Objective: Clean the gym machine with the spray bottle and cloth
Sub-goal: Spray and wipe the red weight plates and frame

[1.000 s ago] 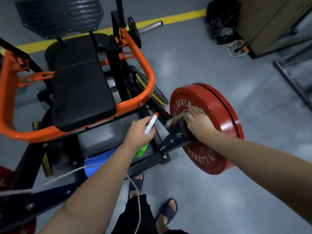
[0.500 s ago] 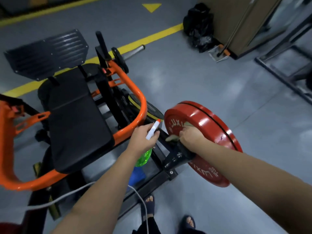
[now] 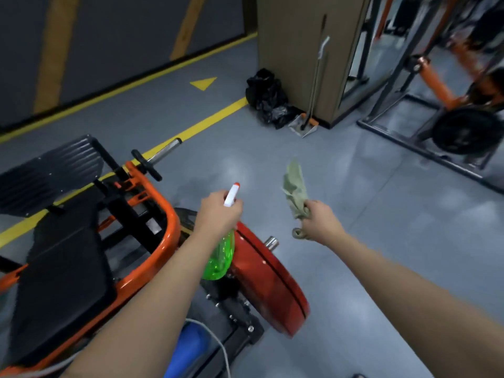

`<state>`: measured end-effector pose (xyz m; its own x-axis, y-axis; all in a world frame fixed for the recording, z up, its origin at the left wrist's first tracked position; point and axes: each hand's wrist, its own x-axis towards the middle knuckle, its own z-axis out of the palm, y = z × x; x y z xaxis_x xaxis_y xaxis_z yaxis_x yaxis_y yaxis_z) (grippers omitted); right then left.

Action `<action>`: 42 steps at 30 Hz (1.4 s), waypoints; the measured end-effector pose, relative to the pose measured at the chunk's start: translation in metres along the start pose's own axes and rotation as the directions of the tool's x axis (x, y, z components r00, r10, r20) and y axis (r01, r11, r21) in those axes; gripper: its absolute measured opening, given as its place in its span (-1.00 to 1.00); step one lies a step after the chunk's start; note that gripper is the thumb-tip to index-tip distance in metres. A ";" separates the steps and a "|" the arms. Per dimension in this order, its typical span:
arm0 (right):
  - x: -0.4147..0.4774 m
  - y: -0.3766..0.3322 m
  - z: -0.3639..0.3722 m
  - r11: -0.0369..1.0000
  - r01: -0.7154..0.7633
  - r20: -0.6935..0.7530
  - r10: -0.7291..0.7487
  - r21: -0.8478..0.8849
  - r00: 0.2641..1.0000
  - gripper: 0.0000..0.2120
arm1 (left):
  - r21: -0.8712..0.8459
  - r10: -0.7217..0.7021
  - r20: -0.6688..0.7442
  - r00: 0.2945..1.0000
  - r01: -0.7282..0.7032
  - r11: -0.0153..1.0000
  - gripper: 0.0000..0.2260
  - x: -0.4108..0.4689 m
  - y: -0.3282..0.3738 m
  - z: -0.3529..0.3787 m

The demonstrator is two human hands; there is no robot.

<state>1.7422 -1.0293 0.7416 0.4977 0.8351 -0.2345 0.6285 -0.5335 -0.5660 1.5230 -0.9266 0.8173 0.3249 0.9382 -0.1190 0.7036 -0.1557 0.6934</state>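
The bottle (image 3: pixel 221 257) is seen as glossy, translucent green plastic, topped in opaque white plastic. The cloth (image 3: pixel 296 192) is shown as soft, crumpled, matt fabric. The frame (image 3: pixel 169 238) is finished in glossy orange paint over metal tube. The pad (image 3: pixel 62 274) is covered in matt black upholstery. The plate (image 3: pixel 270 279) is coated smooth, slightly shiny red. Bare polished metal is shown on the stub (image 3: pixel 271 242). The floor (image 3: pixel 354 214) is finished smooth, with a dull sheen.

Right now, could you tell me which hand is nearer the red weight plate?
Left. The left hand hovers at the top edge of the plate; the right hand is off to its right.
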 end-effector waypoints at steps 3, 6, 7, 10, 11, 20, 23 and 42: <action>-0.001 0.055 -0.046 0.994 -0.026 0.018 0.024 0.107 1.000 -0.58 | 0.033 -0.016 -0.016 1.000 0.016 0.999 -0.72 -0.008 0.074 0.051; 0.003 0.095 -0.092 0.988 -0.020 0.059 0.011 0.154 0.998 -0.49 | 0.018 -0.022 0.042 0.999 0.021 1.000 -0.73 -0.016 0.140 0.107; 0.007 0.104 -0.107 0.987 0.000 0.063 -0.010 0.161 0.998 -0.48 | 0.009 -0.035 0.050 0.998 0.034 0.999 -0.74 -0.016 0.157 0.125; 0.025 0.117 -0.143 0.982 0.073 0.041 -0.081 0.175 0.996 -0.54 | -0.019 -0.089 0.014 0.996 0.089 0.996 -0.74 -0.014 0.193 0.167; 0.031 0.117 -0.151 0.978 0.088 0.034 -0.096 0.190 0.995 -0.58 | -0.014 -0.098 0.003 0.995 0.098 0.995 -0.75 -0.013 0.199 0.176; 0.082 0.106 -0.160 0.968 0.156 0.124 -0.182 0.197 0.975 -0.59 | 0.046 -0.070 -0.086 0.994 0.074 0.996 -0.75 0.028 0.204 0.187; 0.098 0.098 -0.155 0.974 0.149 0.147 -0.175 0.171 0.974 -0.51 | -0.014 -0.107 -0.103 0.989 0.107 0.994 -0.79 0.049 0.192 0.180; 0.205 -0.021 -0.024 0.898 0.365 0.539 -0.439 0.246 0.719 -0.61 | -0.235 -0.526 -0.285 0.801 0.474 0.849 -0.80 0.069 0.085 0.135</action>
<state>1.8458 -0.8501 0.7240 -0.2403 0.9071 -0.3455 0.5991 -0.1414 -0.7881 1.6899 -0.9171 0.7720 -0.2905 0.9216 -0.2576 0.6027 0.3853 0.6987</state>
